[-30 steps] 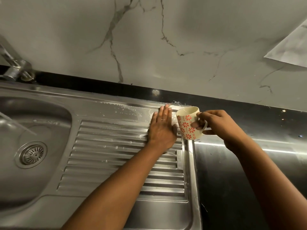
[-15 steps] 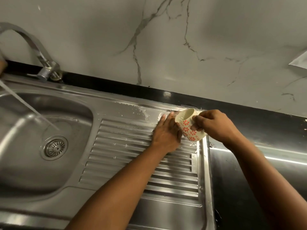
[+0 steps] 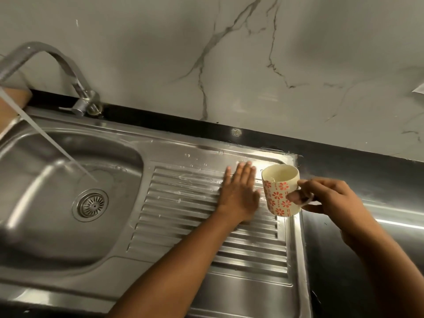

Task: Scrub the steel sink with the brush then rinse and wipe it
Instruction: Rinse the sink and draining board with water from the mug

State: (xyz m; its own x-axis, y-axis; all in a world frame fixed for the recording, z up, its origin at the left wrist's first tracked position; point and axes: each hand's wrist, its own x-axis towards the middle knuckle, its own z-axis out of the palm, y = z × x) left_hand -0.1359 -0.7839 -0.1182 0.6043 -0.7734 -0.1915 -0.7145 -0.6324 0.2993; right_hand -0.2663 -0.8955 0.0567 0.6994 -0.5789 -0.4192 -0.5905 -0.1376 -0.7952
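Head view: the left hand (image 3: pixel 238 198) lies flat, fingers straight, on the wet ribbed drainboard of the stainless steel sink (image 3: pixel 174 228). Just beside it, the right hand (image 3: pixel 330 198) pinches the handle of a cream ceramic mug with red flowers (image 3: pixel 278 196), held upright now. Half a second ago it was tipped toward the left hand.

Left grip (image 3: pixel 238 196) lies flat; right grip (image 3: pixel 332 198) pinches mug (image 3: pixel 278 191).

A white, grey-veined marble wall (image 3: pixel 321 53) rises behind the black counter (image 3: pixel 325 283); a light streak glints along the counter's right.
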